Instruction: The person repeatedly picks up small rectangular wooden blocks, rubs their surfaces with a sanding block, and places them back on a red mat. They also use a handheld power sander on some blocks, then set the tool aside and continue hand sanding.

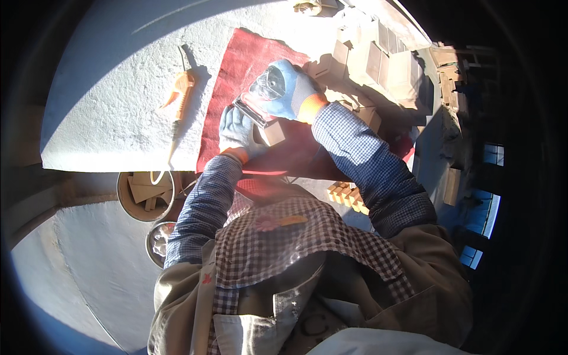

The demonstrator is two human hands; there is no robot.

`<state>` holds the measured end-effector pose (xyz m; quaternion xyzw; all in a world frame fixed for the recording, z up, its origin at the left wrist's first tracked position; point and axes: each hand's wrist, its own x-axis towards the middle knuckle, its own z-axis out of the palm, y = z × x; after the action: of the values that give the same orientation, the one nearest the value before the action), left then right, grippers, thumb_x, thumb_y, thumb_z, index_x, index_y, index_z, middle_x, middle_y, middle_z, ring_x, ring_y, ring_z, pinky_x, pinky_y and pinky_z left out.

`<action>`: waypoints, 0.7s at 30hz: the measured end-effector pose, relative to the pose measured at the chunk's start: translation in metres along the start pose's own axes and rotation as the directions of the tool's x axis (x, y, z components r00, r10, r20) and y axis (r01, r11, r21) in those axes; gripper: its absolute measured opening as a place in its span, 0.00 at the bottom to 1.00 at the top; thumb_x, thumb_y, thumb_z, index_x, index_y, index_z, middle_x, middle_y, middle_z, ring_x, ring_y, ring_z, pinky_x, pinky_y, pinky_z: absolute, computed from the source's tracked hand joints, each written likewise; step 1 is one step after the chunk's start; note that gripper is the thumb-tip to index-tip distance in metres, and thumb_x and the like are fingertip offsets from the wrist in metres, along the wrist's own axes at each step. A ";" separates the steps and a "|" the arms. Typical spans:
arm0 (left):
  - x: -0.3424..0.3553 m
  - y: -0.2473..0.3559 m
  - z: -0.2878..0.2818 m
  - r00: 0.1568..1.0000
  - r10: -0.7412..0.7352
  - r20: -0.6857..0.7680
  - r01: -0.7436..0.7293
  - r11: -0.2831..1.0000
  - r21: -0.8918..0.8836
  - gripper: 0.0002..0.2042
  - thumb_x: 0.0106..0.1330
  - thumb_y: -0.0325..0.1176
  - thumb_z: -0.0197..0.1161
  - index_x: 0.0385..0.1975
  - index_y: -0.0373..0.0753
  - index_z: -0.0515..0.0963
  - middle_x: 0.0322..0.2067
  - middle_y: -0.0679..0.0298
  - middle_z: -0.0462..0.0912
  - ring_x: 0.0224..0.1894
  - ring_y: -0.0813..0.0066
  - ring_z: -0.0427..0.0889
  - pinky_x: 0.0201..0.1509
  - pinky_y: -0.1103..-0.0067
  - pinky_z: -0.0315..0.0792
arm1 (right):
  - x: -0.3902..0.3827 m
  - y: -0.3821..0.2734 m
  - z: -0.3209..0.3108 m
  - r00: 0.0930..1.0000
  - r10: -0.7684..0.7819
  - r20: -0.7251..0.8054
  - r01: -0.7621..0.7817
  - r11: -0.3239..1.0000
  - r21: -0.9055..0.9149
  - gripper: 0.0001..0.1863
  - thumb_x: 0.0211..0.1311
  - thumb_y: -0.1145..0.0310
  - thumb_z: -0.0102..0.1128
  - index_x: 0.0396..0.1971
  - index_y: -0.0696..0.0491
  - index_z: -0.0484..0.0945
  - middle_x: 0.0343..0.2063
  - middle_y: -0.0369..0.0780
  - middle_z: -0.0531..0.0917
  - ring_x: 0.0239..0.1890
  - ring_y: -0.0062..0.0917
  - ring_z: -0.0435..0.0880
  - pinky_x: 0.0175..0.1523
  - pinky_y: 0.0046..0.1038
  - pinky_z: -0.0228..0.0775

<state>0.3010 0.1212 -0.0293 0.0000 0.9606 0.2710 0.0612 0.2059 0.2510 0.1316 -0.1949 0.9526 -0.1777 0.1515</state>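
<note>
Both my hands wear grey-blue work gloves with orange cuffs. My right hand (296,92) is wrapped round a palm sander (270,83) with a dark, rounded top. The sander's flat base rests against a wooden block (274,134), partly covering it. My left hand (236,129) grips the block from the left side, its thumb near the block's lower edge. Beneath both hands lies a red cloth (216,115) spread over the pale worktop (112,112). How the sander's pad meets the wood is hidden.
An orange air blow gun (182,89) with a hose lies left of the cloth. Wooden blocks (373,62) are stacked at the right. Below the table edge stand a bucket (122,198) of wood pieces, a smaller bucket (150,245) and some yellowish wooden pieces (346,194).
</note>
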 end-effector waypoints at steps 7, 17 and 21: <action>0.007 -0.010 0.015 0.987 0.120 -0.109 -0.103 0.984 0.145 0.43 0.46 0.59 0.70 0.61 0.40 0.71 0.69 0.52 0.64 0.73 0.54 0.60 0.79 0.64 0.52 | -0.079 0.010 0.008 0.978 -0.160 0.132 0.172 0.982 -0.081 0.41 0.54 0.44 0.74 0.60 0.54 0.69 0.49 0.45 0.82 0.49 0.39 0.84 0.57 0.37 0.76; 0.006 -0.003 0.004 0.998 0.061 0.019 -0.063 0.994 0.087 0.46 0.49 0.64 0.66 0.67 0.43 0.68 0.69 0.53 0.64 0.73 0.53 0.59 0.81 0.62 0.44 | 0.009 0.001 0.022 0.982 -0.169 -0.081 0.159 0.980 -0.118 0.48 0.50 0.31 0.68 0.67 0.42 0.63 0.55 0.55 0.77 0.52 0.51 0.83 0.58 0.44 0.77; 0.008 -0.009 0.014 0.940 0.190 -0.282 -0.123 0.963 0.239 0.46 0.49 0.65 0.64 0.70 0.46 0.67 0.69 0.58 0.66 0.73 0.58 0.62 0.81 0.64 0.44 | -0.068 0.016 0.012 0.955 -0.269 0.129 0.283 0.953 -0.111 0.47 0.51 0.48 0.76 0.70 0.41 0.61 0.52 0.54 0.79 0.46 0.49 0.86 0.49 0.43 0.81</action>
<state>0.2955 0.1210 -0.0463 0.0420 0.9794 0.1647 -0.1091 0.2649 0.2906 0.1297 -0.3453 0.9154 -0.1243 0.1654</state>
